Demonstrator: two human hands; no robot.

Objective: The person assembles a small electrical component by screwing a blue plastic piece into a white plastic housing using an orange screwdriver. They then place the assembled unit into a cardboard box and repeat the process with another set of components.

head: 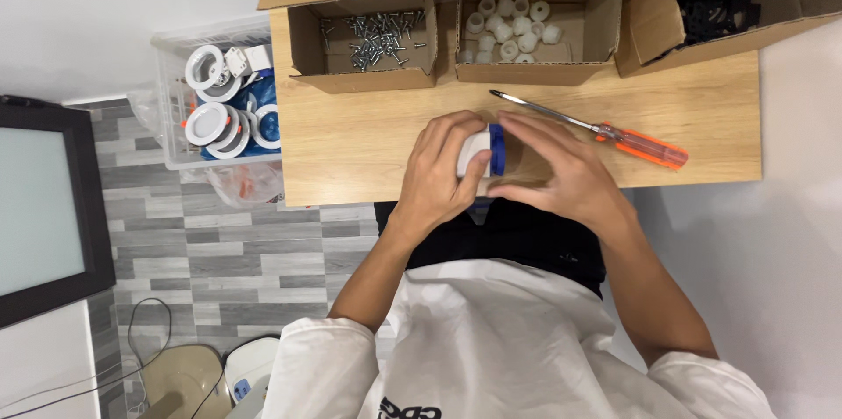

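Near the tabletop's [351, 156] front edge, the left hand [438, 175] is curling its fingers around a white-and-blue fitting [484, 150]. The right hand [561, 171] is cupping its blue end, fingers loosely bent, apparently touching it. An orange-handled screwdriver [605, 130] is lying just beyond.

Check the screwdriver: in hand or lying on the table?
Lying on the table. The screwdriver rests flat on the wood, orange handle to the right; both hands, left hand and right hand, hold a white-and-blue part instead.
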